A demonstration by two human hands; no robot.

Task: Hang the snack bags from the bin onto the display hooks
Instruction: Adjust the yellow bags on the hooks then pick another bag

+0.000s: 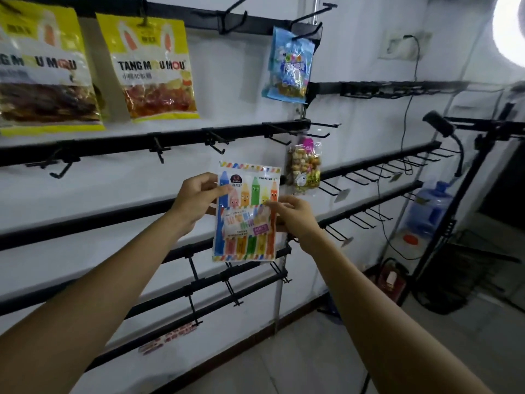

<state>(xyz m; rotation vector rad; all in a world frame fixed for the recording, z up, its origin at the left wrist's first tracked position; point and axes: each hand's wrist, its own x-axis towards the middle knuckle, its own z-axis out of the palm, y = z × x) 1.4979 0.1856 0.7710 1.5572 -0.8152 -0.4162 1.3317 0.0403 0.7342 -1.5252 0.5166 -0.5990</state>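
Head view: a crayon-print snack bag [246, 213] is held upright in front of the black display rails, between both hands.
Left hand [196, 201]: closed on the bag's upper left edge, thumb laid on the front face.
Right hand [295, 216]: closed on the bag's right edge at mid-height, fingertips pinched on the printed front.
Long axis: roughly vertical, top edge uppermost, printed face turned toward the camera.
Hang hole: cannot be made out in the striped top band.
Nearest free hooks [218, 143]: set above and slightly left of the bag's top edge, on the rail over it; apart from the bag.
Neighbouring stock: a nut bag [304, 169] is hung just right of the held bag; a blue bag [289, 65] hangs higher up.
Nearer hand: the left is judged closer to the top edge, so the lift and threading onto a hook would likely be guided from there.
Bin: not in view.
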